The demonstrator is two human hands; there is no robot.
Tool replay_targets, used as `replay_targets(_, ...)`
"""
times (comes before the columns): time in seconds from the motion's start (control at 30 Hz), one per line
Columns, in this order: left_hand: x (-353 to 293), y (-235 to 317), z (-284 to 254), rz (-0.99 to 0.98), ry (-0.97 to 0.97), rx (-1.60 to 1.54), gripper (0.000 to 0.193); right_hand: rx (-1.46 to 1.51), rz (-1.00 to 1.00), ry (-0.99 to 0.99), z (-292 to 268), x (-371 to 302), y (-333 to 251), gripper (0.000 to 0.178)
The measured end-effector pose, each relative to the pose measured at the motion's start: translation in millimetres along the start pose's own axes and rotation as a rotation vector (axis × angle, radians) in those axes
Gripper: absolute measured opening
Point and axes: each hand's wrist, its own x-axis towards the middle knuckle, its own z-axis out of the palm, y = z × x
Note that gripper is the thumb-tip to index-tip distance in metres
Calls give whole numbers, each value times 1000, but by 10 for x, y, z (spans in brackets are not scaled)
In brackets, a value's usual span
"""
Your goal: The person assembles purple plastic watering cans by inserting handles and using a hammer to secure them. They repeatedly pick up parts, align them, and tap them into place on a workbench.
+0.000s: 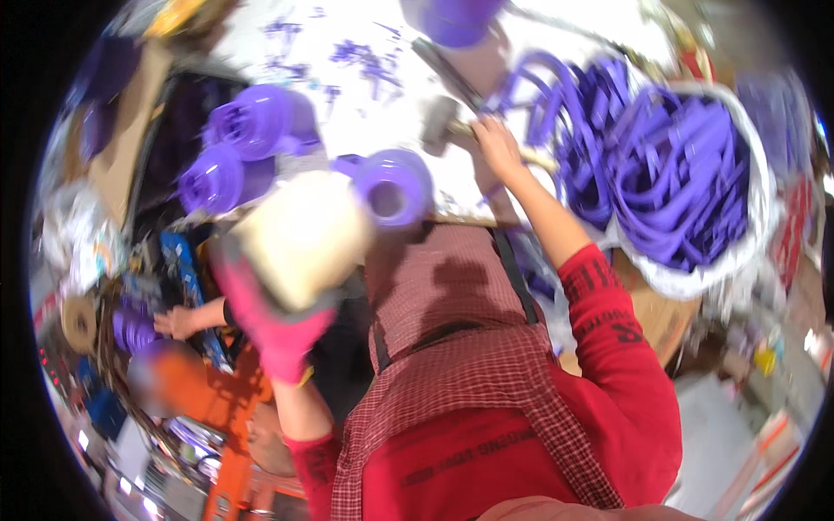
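Observation:
My left hand (282, 334), in a pink glove with a dark edge, holds a cream-coloured blocky thing (304, 234); motion blurs it and its kind is unclear. My bare right hand (499, 149) is closed round the wooden handle of a hammer (440, 124), whose grey head points left over the white table (365, 126). Between my hands, a purple round plastic part with a central hole (391, 187) lies at the table's near edge. Beyond the cream thing sit purple cup-like parts (252, 122), with another one (213, 178) nearer to me.
Right of my hand, a white-lined basket (764, 187) overflows with purple strips (682, 174). Purple scraps (365, 65) are scattered over the far table, near a purple container (456, 19). At left, another person's hand (178, 322) touches purple rolled material (133, 326).

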Motion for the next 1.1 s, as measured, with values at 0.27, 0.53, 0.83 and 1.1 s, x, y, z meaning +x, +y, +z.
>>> replay_targets(0.27,-1,-1792,706,-387,72,-70,88,895,504,-876,-220,-1827,92,19)
replay_targets(0.53,-102,-2154,1472,-70,-258,485,112,-52,510,-1058,1785,-4169,194,42)
replay_targets(0.83,-40,-1789,975,-106,-103,-30,67,184,1016,-1067,2884,-4372,619,47)
replay_targets(1.1,-153,-697,1175,-125,87,-250,72,-218,916,-555,3711,-4952,1007,30)
